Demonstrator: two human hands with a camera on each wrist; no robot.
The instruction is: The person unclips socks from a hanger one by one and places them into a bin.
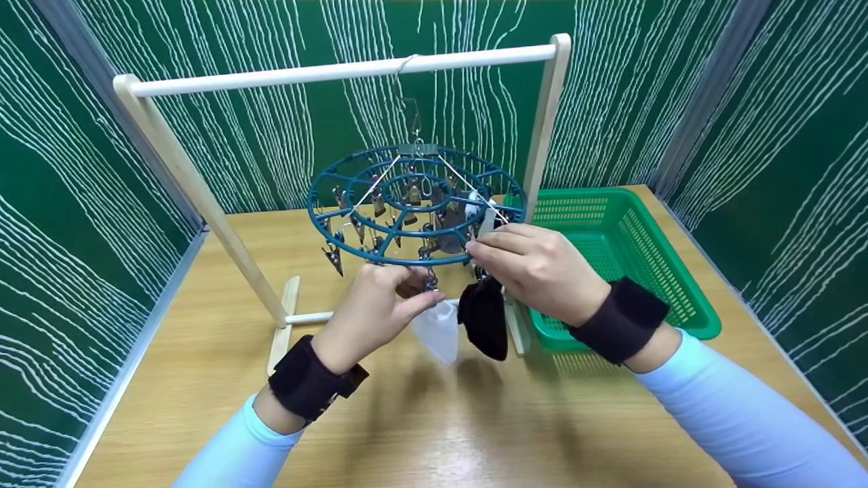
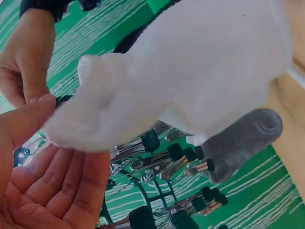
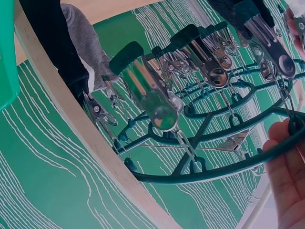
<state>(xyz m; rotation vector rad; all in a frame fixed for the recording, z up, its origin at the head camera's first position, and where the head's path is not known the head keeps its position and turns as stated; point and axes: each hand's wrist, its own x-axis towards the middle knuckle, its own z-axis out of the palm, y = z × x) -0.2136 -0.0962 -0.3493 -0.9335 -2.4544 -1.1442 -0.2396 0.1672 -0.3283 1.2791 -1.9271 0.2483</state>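
Two hands at round clip hanger [image 1: 413, 203], left hand [image 1: 373, 308] pinching white sock [image 1: 437, 332]

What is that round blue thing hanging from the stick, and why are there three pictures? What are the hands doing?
A person wears three cameras: one on the head and one on each wrist, so you see the same moment from three spots. The big picture is from the head. The round blue thing is a sock hanger with metal clips, hung from a wooden rack on a wooden table. The left hand pinches a white sock at a clip; its wrist camera shows that sock close up. The right hand holds the hanger's rim. A black sock hangs beside the white one, and there is a grey sock too. A green basket sits on the right.
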